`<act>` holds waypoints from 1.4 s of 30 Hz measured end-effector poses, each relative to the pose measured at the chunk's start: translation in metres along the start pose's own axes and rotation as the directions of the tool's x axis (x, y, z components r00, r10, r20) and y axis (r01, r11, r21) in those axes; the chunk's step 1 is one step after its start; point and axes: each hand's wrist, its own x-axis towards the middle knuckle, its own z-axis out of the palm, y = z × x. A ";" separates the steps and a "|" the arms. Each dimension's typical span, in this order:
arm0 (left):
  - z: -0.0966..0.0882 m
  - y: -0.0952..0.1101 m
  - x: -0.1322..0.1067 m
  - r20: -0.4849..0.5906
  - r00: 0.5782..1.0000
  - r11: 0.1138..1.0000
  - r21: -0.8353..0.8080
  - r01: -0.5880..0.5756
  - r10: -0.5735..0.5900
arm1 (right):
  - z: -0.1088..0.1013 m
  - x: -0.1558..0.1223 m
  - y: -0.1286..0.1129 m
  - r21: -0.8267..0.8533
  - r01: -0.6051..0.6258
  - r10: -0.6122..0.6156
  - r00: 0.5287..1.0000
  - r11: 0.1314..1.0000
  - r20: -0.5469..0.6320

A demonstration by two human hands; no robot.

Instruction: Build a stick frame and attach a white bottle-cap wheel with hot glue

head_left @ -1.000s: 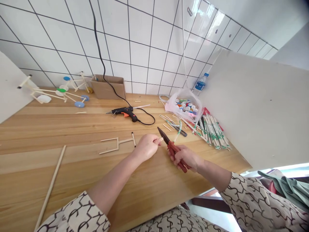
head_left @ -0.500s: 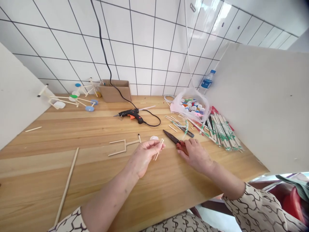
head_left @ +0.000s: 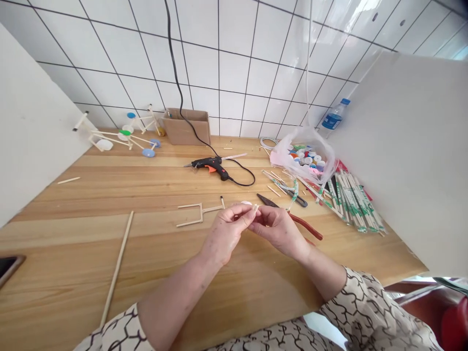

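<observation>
My left hand [head_left: 226, 229] and my right hand [head_left: 277, 228] meet fingertip to fingertip over the wooden table [head_left: 73, 229], both pinching short pieces of wooden stick [head_left: 255, 208]. The red-handled pliers [head_left: 292, 217] lie on the table just behind my right hand. A forked frame of glued sticks [head_left: 199, 214] lies to the left of my left hand, with a white cap [head_left: 246, 203] just beyond my fingers.
A black glue gun [head_left: 213, 165] with its cord lies mid-table. A bag of bottle caps [head_left: 305, 158], wrapped chopsticks [head_left: 353, 197] and scissors [head_left: 294, 193] lie right. A cardboard box [head_left: 186, 126] and stick models [head_left: 120, 136] stand at the back. A long stick [head_left: 117, 268] and phone [head_left: 9, 268] lie left.
My right hand has set the pliers down on the table and come over to my left hand. Both hands now pinch the short sticks together.
</observation>
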 end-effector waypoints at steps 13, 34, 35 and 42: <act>-0.016 0.010 0.008 0.211 0.971 0.813 0.543 -0.209 0.109 | -0.002 -0.003 0.024 -0.424 0.074 -0.108 0.993 0.903 -0.056; -0.017 0.008 0.007 0.346 0.914 0.615 0.679 -0.400 0.213 | 0.001 -0.005 0.032 -0.429 0.143 -0.144 0.989 0.892 0.030; -0.017 0.008 0.007 0.339 0.917 0.610 0.687 -0.395 0.211 | 0.002 -0.004 0.032 -0.430 0.133 -0.130 0.991 0.893 0.036; -0.018 0.009 0.007 0.376 0.894 0.561 0.697 -0.445 0.242 | 0.001 -0.002 0.026 -0.408 0.154 -0.150 0.988 0.900 0.041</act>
